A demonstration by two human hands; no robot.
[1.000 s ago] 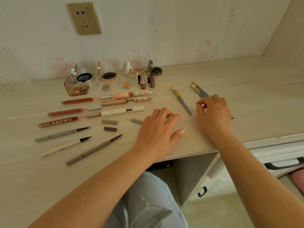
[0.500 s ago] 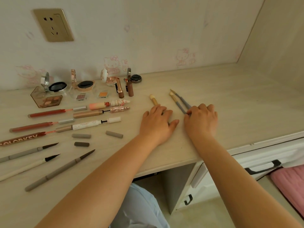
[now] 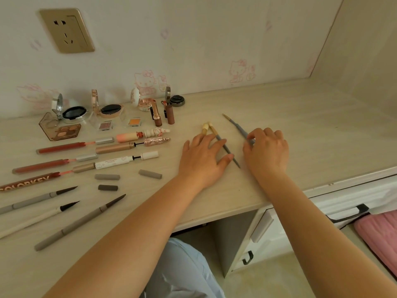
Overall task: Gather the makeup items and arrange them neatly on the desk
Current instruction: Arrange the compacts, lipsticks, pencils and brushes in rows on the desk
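On the pale desk [image 3: 300,117] my left hand [image 3: 204,160] lies flat over two grey-handled makeup brushes [image 3: 227,150] whose pale tips point away from me. My right hand [image 3: 266,149] pinches the handle of a third thin grey brush [image 3: 237,126] lying just to the right. To the left lie rows of lip glosses [image 3: 62,147], mascara tubes [image 3: 129,160], eyeliner pens [image 3: 79,222] and loose caps [image 3: 150,174]. Open compacts [image 3: 74,114], small eyeshadow pans [image 3: 105,125] and upright lipsticks [image 3: 170,117] stand along the wall.
A wall socket [image 3: 66,31] sits above the desk at the left. A side wall closes the desk at the far right. Below the front edge are drawers with black handles [image 3: 348,214] and a pink cushion [image 3: 380,235].
A second brush now lies beside the first under my left hand. My right hand has drawn apart to the right with the third brush. The view swung right, then back left.
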